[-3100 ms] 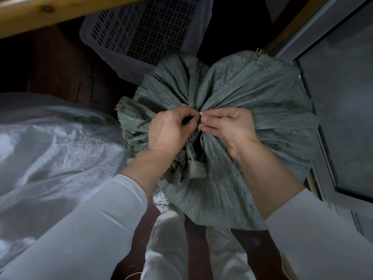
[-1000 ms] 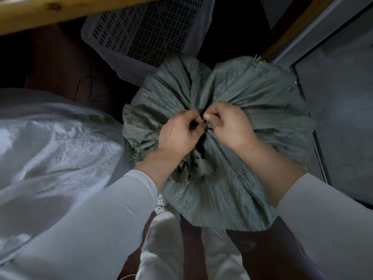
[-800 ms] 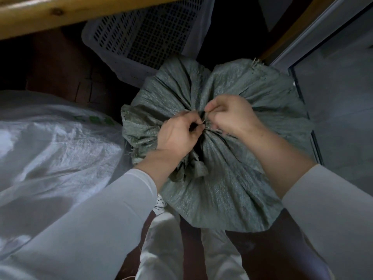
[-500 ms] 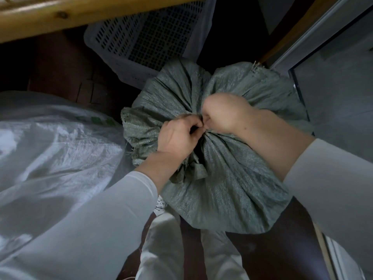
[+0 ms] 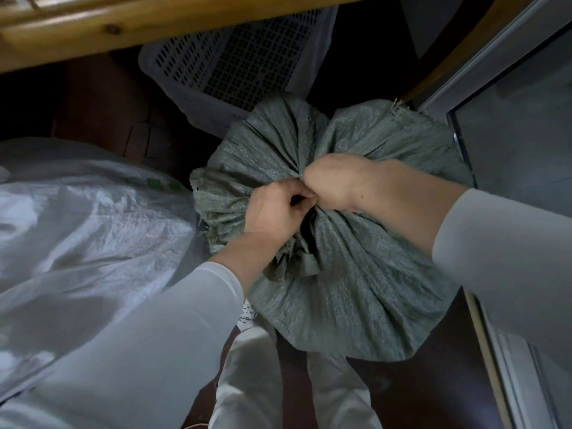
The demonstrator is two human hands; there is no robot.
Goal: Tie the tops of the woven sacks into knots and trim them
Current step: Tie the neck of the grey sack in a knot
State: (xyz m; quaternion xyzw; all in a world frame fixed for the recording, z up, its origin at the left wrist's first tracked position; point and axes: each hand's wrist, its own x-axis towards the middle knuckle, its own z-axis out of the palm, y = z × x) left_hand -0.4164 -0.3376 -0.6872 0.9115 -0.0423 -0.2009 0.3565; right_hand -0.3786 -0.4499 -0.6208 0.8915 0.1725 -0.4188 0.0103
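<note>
At the gathered neck of the grey-green woven sack (image 5: 356, 289), our left hand (image 5: 275, 212) and right hand (image 5: 334, 184) meet; both sets of fingers (image 5: 301, 193) are clenched on the bunched fabric. Beside it lies a white woven sack (image 5: 86, 218).

Woven sack (image 5: 346, 292) between white sack (image 5: 77, 218) left, basket (image 5: 235, 57) behind.

Coarse matt woven green sack (image 5: 346, 292), glossy white woven sack (image 5: 86, 224), perforated plastic crate (image 5: 235, 66), varnished wood beam (image 5: 161, 23).

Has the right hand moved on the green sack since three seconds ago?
Yes. The right hand has rolled over at the gathered neck of the green sack: its fingers are now tucked under, and its forearm has swung up toward the glass door.
</note>
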